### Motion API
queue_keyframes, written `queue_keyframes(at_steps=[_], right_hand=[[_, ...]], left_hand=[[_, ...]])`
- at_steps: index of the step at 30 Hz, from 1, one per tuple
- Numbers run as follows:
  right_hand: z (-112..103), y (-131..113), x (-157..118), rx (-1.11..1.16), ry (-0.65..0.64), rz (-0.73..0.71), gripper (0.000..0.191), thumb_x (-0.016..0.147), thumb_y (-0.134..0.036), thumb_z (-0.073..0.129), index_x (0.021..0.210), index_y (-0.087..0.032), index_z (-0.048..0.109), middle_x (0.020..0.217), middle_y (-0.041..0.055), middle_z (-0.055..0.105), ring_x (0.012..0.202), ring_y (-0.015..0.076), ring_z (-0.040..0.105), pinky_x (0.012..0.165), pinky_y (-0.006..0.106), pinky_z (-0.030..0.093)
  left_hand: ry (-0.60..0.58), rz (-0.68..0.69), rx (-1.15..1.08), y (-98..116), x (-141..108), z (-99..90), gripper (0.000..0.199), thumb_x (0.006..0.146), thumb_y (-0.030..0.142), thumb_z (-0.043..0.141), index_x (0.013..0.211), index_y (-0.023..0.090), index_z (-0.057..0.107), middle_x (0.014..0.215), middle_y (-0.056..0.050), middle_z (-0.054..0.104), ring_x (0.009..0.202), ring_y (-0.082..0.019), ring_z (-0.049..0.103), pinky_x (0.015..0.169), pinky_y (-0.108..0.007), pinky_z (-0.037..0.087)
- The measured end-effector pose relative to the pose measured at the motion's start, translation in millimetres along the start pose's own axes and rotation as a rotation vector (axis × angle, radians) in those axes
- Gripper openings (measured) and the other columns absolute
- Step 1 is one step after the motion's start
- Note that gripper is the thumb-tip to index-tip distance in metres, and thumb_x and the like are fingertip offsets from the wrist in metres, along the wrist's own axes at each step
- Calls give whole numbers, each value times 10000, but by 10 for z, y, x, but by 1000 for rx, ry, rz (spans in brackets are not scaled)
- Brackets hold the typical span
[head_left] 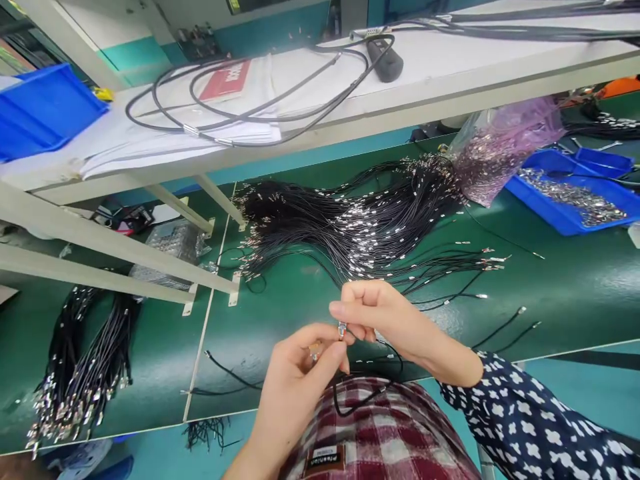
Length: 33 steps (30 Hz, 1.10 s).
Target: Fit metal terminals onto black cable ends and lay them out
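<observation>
My left hand (305, 373) is closed, thumb and fingers pinching the lower end of a small silver metal connector (342, 329). Close against it, my right hand (383, 313) has its fingers closed around the connector's upper end and a black cable (345, 408). That cable loops down in front of the checked apron. Some small shiny pieces (315, 352) show inside the curled fingers of my left hand. Just beyond both hands, a large bundle of black cables with silver ends (350, 227) lies on the green table (290, 300).
Loose cables (450, 273) lie right of the bundle. A blue bin of metal parts (575, 193) and a pink plastic bag (505, 147) sit at the back right. Another cable bundle (85, 360) lies left. A white shelf (425, 93) with coiled cables crosses above the table.
</observation>
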State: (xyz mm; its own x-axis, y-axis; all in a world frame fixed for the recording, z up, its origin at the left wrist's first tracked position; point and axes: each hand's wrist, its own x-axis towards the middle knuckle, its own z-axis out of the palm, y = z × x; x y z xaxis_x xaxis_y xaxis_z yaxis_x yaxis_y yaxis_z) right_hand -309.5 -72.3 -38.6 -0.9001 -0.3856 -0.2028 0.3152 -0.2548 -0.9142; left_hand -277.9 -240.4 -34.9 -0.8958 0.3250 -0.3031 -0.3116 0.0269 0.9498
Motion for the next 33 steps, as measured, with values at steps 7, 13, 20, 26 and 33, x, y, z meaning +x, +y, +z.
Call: queue_keyframes(at_steps=[7,13,20,26,33], right_hand=[[-9,-10,-26,-32,27,-19,403,811,-450,693,604,-169,491,509,-52,516,443,50,397,433,176,300],[-23,-13,-33,-44,39,13,414,798,-476,691,593,-169,504,498,-46,530,425,51,397,426,181,306],[-16,-27,-31,-27,27,9,394,803,-457,689,599,-166,520,495,-47,521,425,48,392,423,179,300],[-15,-7,-35,-54,48,7,394,811,-445,682,592,-169,504,495,-46,525,430,51,394,427,183,299],[-21,-10,-61,-66,57,5,368,817,-431,680,610,-166,530,498,-47,532,436,52,401,434,181,304]], left_hand=[[32,75,40,2,-22,31,111,876,262,635,928,167,660,695,-16,665,645,-115,596,580,-199,440],[172,371,266,-49,-106,101,213,881,143,609,1071,233,574,715,28,678,616,-99,625,586,-174,499],[186,715,550,-166,-109,50,496,833,17,614,1265,253,552,864,14,700,678,-83,654,686,-164,538],[179,854,706,-173,-91,20,492,785,-49,625,1204,210,612,887,-31,720,699,-122,656,656,-219,530],[57,832,571,-190,-80,-13,415,800,-83,569,1129,166,615,866,-39,670,721,-114,619,641,-225,511]])
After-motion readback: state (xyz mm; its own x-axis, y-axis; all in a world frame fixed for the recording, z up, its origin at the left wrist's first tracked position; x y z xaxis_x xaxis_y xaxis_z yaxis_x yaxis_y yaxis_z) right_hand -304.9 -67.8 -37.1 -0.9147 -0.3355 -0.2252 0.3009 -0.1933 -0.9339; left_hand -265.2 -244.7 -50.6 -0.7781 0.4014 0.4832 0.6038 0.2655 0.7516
